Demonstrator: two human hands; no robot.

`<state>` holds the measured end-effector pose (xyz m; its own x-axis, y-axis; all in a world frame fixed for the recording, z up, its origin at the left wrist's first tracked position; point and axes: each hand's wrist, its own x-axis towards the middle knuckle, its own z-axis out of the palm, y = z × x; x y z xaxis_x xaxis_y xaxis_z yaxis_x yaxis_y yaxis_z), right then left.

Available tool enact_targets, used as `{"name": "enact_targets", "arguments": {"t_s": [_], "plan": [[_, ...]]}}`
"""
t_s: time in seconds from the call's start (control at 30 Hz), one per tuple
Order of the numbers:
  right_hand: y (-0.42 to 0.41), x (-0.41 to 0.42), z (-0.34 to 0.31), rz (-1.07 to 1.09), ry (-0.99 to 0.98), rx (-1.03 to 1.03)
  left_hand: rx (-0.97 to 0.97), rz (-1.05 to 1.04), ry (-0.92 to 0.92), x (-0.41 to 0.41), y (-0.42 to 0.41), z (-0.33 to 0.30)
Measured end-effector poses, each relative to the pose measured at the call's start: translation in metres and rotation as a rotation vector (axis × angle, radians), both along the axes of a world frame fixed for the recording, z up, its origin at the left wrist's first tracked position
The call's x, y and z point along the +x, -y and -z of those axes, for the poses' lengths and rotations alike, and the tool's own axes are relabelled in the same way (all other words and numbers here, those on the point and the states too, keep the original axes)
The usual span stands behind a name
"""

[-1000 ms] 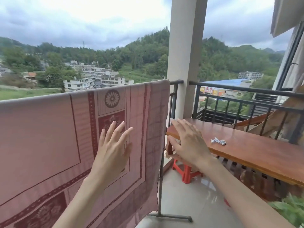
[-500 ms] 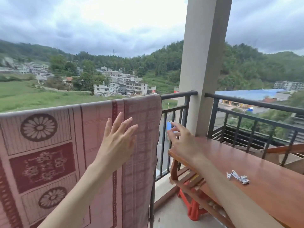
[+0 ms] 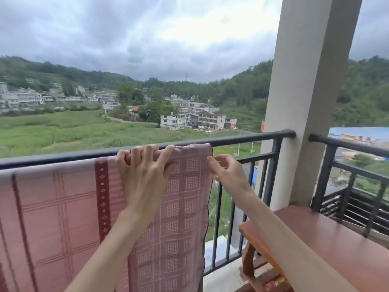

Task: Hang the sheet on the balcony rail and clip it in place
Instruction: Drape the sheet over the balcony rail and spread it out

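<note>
On the balcony rail (image 3: pixel 242 140), left hand (image 3: pixel 145 175) grips draped sheet (image 3: pixel 63 207); right hand (image 3: pixel 228 173) pinches its edge.

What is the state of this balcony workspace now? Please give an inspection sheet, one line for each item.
Surface: wooden table at right, the visible part bare.
Job's things: pink patterned sheet draped over the black balcony rail; its right edge hangs beside the bars. No clip seen.
Clutter: nothing seen.
Grippers: left hand has fingers curled over the sheet-covered rail; right hand pinches the sheet's right edge near the top.
Cables: nothing seen.
Surroundings: pale pillar right of the rail, fields, buildings and wooded hills beyond, cloudy sky.
</note>
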<state>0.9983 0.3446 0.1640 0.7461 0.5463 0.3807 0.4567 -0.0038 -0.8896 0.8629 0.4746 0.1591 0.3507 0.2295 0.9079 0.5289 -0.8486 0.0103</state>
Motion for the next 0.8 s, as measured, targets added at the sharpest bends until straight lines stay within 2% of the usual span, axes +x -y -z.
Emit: {"name": "enact_targets", "arguments": {"t_s": [0.17, 0.3, 0.37, 0.57, 0.67, 0.8], "plan": [[-0.040, 0.014, 0.006, -0.149, -0.081, 0.040, 0.035, -0.066, 0.048, 0.002, -0.027, 0.004], [-0.058, 0.019, 0.007, -0.147, 0.067, 0.132, 0.025, -0.129, 0.049, 0.004, -0.048, 0.010], [-0.060, 0.018, 0.004, -0.170, 0.079, 0.191, 0.017, -0.161, 0.041, 0.005, -0.052, 0.012], [-0.094, -0.009, 0.031, -0.343, -0.073, 0.152, 0.024, -0.186, 0.011, -0.026, -0.078, 0.024], [-0.107, -0.026, 0.051, -0.423, -0.136, 0.107, -0.069, -0.100, -0.016, -0.047, -0.070, 0.047], [-0.127, -0.056, 0.099, -0.453, -0.108, 0.013, -0.300, -0.049, -0.214, -0.087, -0.075, 0.121]]}}
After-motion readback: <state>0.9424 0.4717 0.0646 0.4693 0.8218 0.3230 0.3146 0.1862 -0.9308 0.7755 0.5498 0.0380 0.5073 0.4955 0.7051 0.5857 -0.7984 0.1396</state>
